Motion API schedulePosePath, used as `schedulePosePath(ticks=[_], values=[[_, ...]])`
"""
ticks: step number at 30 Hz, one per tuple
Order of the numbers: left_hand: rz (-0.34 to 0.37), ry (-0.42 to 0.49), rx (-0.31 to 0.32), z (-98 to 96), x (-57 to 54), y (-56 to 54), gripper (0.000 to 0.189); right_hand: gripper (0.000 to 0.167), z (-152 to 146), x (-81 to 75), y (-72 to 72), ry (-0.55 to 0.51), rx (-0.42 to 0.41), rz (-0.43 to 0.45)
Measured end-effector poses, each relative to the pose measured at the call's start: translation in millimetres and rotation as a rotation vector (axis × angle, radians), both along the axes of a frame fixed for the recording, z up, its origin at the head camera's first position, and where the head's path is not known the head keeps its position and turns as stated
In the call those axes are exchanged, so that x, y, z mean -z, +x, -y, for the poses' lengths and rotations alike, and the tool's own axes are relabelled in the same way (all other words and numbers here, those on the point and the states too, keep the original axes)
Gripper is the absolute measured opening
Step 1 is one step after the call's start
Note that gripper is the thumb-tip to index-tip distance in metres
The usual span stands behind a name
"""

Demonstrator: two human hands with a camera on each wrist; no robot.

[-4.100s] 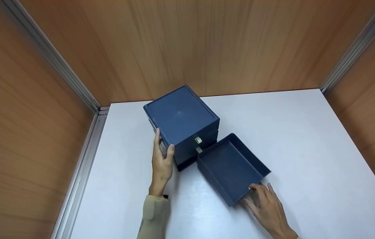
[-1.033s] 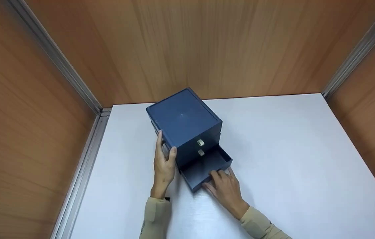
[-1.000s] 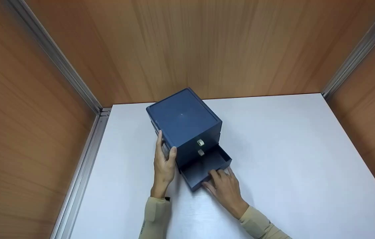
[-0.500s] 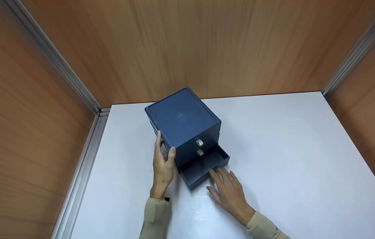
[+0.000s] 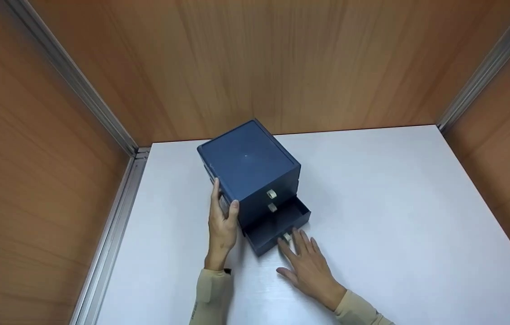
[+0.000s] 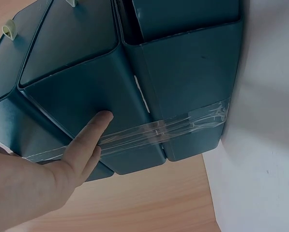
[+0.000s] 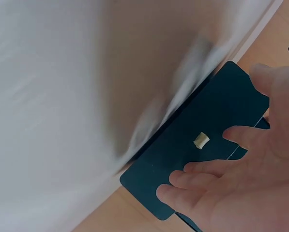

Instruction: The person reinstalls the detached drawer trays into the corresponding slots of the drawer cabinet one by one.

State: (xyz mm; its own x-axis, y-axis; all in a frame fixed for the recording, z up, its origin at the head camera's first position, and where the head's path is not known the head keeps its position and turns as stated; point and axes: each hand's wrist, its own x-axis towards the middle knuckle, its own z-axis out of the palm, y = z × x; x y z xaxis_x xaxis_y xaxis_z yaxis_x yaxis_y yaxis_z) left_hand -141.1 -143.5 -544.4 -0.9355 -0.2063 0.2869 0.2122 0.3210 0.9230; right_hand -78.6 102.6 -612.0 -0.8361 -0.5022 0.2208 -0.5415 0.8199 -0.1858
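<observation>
A dark blue drawer cabinet (image 5: pixel 248 158) of stacked units stands turned at an angle on the white table. Its bottom drawer (image 5: pixel 277 223) is pulled partly out, and nothing shows inside it. My left hand (image 5: pixel 222 225) lies against the cabinet's left side, fingers straight along the wall; clear tape (image 6: pixel 159 130) runs round that side in the left wrist view. With spread, straight fingers my right hand (image 5: pixel 309 268) is at the drawer front (image 7: pixel 183 150), the fingertips about its small pale handle (image 7: pixel 201 140). Whether every fingertip touches the front cannot be told.
Two more pale pull tabs (image 5: pixel 271 194) sit on the upper drawer fronts. The white table (image 5: pixel 381 203) is bounded by a wooden back panel (image 5: pixel 255 67) and wooden side panels, with metal rails (image 5: pixel 96 108) at the corners.
The lowest drawer, fully out earlier, is now mostly back in the cabinet. My right hand has let go of its front edge and its fingers have straightened. The left hand stays put.
</observation>
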Motion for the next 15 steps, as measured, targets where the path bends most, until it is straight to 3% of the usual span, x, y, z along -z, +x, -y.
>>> schedulePosePath(ticks=[15], values=[[0.003, 0.002, 0.004, -3.0, 3.1, -5.6, 0.073, 0.066, 17.1, 0.9, -29.2, -0.043, 0.036, 0.029]])
